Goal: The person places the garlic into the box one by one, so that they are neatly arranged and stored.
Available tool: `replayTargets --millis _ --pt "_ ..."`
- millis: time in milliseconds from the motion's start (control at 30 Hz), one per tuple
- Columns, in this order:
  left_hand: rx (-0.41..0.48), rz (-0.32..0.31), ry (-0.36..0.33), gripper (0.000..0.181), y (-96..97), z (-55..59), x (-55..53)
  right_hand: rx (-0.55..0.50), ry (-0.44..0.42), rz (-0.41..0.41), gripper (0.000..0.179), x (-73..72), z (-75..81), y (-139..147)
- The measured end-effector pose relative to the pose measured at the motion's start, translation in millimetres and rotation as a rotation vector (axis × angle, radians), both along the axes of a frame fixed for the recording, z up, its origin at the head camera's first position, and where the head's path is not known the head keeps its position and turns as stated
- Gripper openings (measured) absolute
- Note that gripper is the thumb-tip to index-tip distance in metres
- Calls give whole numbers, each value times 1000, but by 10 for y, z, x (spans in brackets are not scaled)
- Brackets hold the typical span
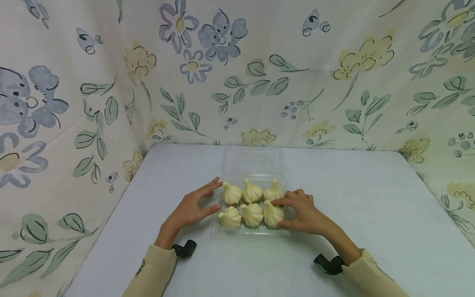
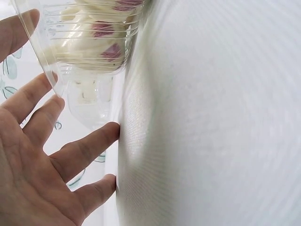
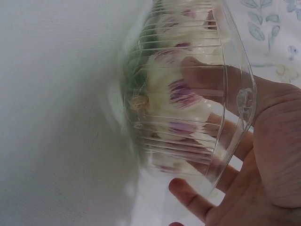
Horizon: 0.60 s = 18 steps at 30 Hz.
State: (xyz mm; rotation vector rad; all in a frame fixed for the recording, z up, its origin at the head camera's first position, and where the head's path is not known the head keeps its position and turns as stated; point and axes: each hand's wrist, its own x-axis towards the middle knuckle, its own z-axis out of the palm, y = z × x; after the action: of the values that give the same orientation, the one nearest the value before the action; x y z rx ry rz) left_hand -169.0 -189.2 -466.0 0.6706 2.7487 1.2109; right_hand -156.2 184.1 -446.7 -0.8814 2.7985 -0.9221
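Several pale garlic bulbs with purple streaks sit in two rows inside a clear plastic clamshell container (image 1: pixel 250 232), its lid (image 1: pixel 253 161) laid back. In the head view, my right hand (image 1: pixel 302 212) reaches over the container's right side and grips the front right garlic bulb (image 1: pixel 272 215) between thumb and fingers. The right wrist view shows the thumb (image 3: pixel 202 77) through the clear wall, against a bulb (image 3: pixel 181 92). On the opposite side, my left hand (image 1: pixel 191 210) has its fingers spread, fingertips at the container's left rim (image 2: pixel 44 66). Two lower fingertips (image 2: pixel 110 132) touch the tabletop.
A white table (image 1: pixel 371 198) lies under the container. Floral curtains (image 1: pixel 326 82) hang behind it and along both sides. A black wrist camera (image 1: pixel 184 248) sits at the left wrist, another black camera (image 1: pixel 329 264) at the right.
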Motion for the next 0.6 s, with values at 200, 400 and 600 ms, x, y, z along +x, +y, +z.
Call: replayTargets --millis 200,400,600 --pt "-4 -4 3 68 0 5 -4 -13 -6 11 53 -6 13 2" --pt "3 -1 -4 68 2 3 -1 -15 -9 21 52 -9 18 6" --pt "3 -1 -3 68 1 -1 1 -19 -36 31 52 -6 31 17"
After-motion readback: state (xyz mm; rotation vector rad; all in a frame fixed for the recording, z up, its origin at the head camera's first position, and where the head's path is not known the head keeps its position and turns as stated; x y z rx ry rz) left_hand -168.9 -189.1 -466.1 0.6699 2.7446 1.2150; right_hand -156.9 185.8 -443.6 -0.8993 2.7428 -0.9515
